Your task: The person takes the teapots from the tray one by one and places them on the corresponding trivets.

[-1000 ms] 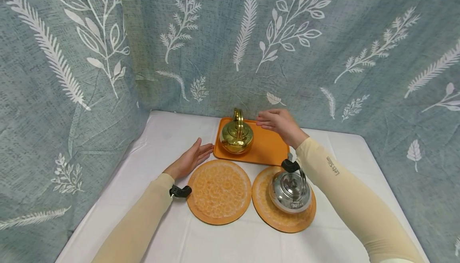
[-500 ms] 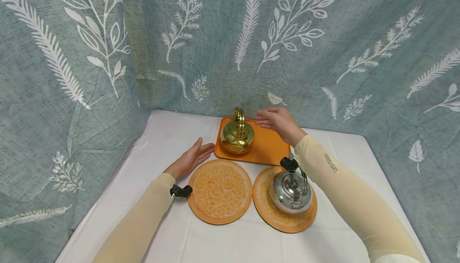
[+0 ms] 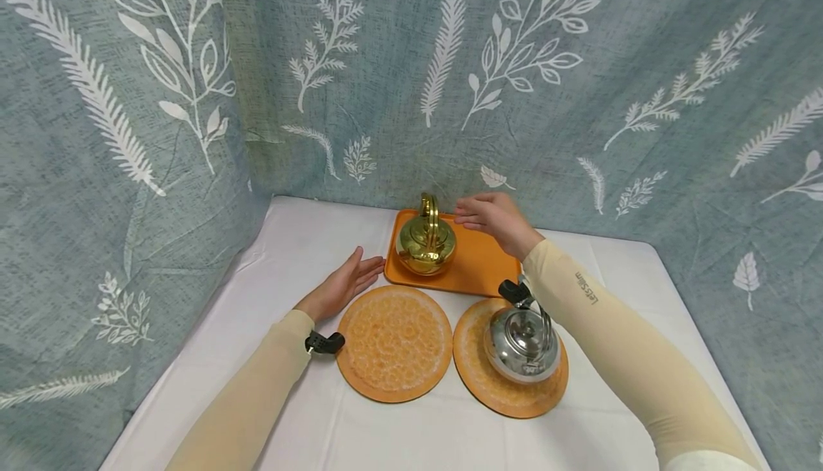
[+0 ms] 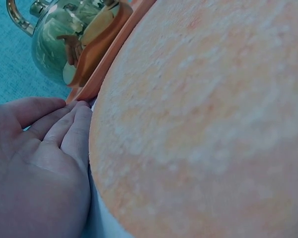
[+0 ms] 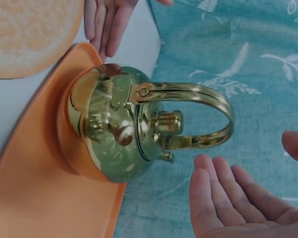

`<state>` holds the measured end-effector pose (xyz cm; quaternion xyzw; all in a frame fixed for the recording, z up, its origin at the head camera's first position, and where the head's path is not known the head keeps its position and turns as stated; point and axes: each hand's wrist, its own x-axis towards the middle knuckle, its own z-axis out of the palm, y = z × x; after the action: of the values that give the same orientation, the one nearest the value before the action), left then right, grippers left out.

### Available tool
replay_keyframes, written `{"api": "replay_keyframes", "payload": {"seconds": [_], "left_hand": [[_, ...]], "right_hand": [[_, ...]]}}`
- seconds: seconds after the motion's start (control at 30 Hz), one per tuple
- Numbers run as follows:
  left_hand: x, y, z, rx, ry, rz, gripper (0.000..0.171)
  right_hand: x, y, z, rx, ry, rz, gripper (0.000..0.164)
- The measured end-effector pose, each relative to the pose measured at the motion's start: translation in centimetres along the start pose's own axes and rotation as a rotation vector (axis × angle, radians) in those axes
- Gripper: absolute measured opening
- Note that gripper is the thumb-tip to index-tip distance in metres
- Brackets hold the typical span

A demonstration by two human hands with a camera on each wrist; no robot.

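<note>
A shiny gold kettle stands upright on the left part of an orange tray, its arched handle raised. My left hand lies with straight fingers by the tray's left front corner; in the left wrist view the fingertips are right at the tray edge. My right hand is held above the tray, to the right of the gold kettle, fingers extended. In the right wrist view its fingertips point toward the kettle handle with a gap between. Neither hand holds anything.
Two round orange patterned placemats lie in front of the tray: a left placemat and a right placemat. On the right one stands a silver kettle, close under my right forearm. A leaf-patterned curtain borders the white-covered table.
My right hand has shifted very slightly left toward the gold kettle. The left hand, both kettles, the tray and the placemats keep their places; the head view has drifted a little.
</note>
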<state>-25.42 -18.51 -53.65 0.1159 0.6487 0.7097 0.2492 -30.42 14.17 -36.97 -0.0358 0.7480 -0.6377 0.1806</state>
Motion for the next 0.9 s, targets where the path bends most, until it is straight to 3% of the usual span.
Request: {"api": "replay_keyframes", "payload": {"seconds": [0.27,0.5,0.9], "left_hand": [[0.0,-0.2,0.0,0.005,-0.006,0.001,0.089],[0.0,-0.4,0.1,0.019,-0.010,0.006,0.097],[-0.2,-0.1,-0.1,0.016,-0.004,0.008,0.087]], "right_hand": [[0.3,0.3,0.3,0.009,0.003,0.015,0.046],[0.9,0.6,0.7,0.005,0.001,0.026,0.048],[1.7,0.1,1.8,-0.017,-0.012,0.022,0.047]]}}
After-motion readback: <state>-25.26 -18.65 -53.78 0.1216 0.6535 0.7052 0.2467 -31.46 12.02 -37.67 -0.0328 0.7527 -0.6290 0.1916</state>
